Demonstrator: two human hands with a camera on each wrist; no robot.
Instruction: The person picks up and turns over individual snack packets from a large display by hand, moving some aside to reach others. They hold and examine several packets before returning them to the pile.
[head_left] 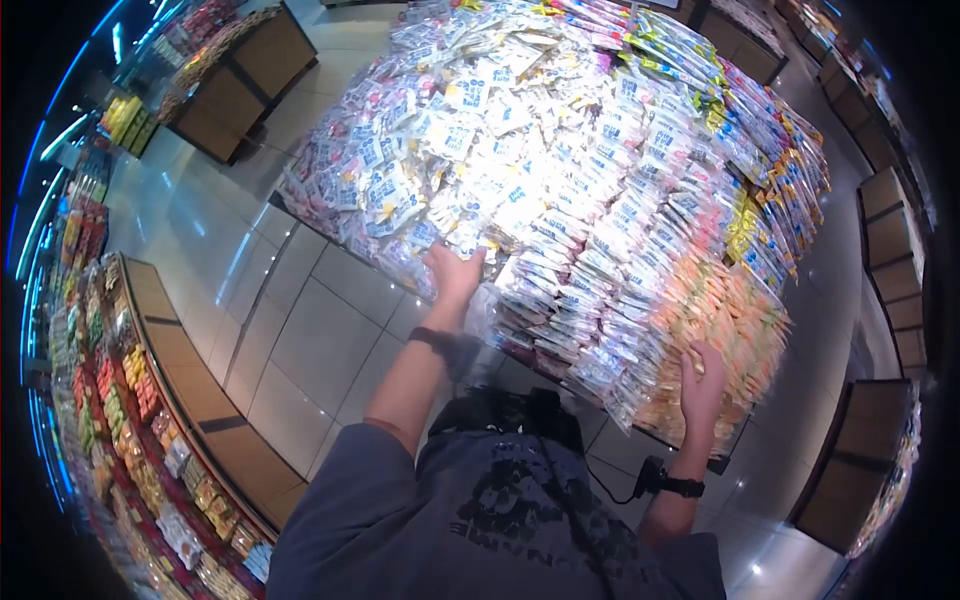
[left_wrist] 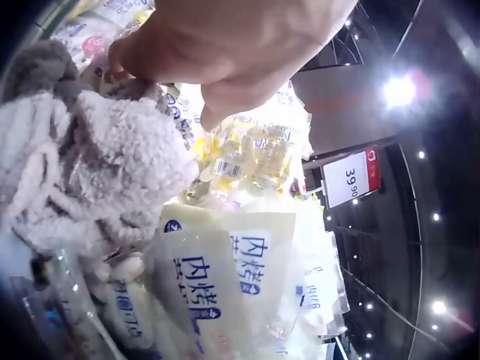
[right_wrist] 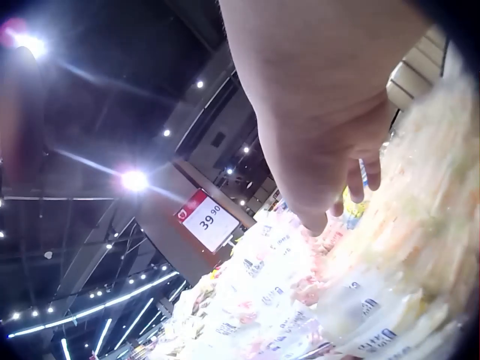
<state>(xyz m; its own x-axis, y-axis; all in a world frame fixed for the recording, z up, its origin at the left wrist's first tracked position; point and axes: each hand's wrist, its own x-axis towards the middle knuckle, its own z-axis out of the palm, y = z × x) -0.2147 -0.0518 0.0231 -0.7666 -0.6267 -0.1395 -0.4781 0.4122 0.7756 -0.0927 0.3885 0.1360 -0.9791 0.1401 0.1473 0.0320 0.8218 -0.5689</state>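
Observation:
My left hand [head_left: 457, 272] reaches to the front left edge of a big heap of white snack packets [head_left: 520, 150], thumb and fingers apart. In the left wrist view a fluffy grey cloth-like thing [left_wrist: 112, 165] lies close under the fingers, and white packets with blue print [left_wrist: 225, 270] stand beside it; I cannot tell whether the fingers touch the fluffy thing. My right hand [head_left: 702, 378] hovers low over orange-toned packets [head_left: 725, 320] at the front right corner. Its fingers are loosely bent and apart, with nothing held, also in the right wrist view.
A price sign [right_wrist: 210, 221] reading 39.90 rises above the heap. Yellow and blue packets [head_left: 765, 215] cover the right side. Loaded shelves [head_left: 150, 430] run along the left, a wooden stand [head_left: 240, 85] is behind, another [head_left: 850, 465] at the right. Tiled floor [head_left: 310, 340] lies between.

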